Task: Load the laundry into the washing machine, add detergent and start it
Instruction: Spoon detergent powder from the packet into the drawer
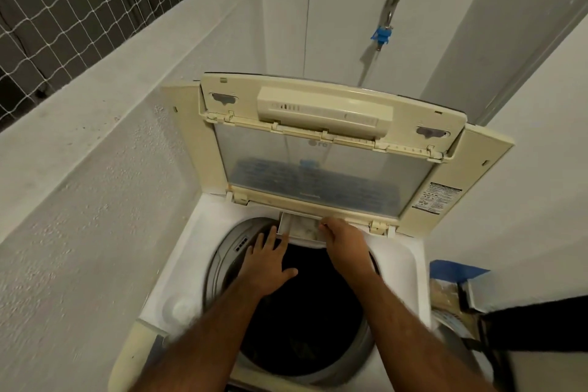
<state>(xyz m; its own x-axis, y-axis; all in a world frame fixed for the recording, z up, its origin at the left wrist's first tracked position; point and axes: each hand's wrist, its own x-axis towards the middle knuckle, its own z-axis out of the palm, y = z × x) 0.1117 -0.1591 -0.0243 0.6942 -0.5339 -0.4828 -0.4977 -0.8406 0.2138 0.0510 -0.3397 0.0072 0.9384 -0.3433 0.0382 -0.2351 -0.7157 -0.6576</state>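
Gripping the detergent drawer point(300, 229), right hand point(342, 237); powder residue inside.

Right hand point(342, 240) hides its fingers and part of the detergent drawer point(294, 229).

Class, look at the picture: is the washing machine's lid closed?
No, the lid stands raised at the back, leaving the drum open below both hands.

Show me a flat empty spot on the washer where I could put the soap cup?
The white top right of the drum opening, between the drum and the machine's right edge, looks bare. The front-left corner holds a round white cap. The back, by the detergent drawer, is crowded by the left hand and right hand.
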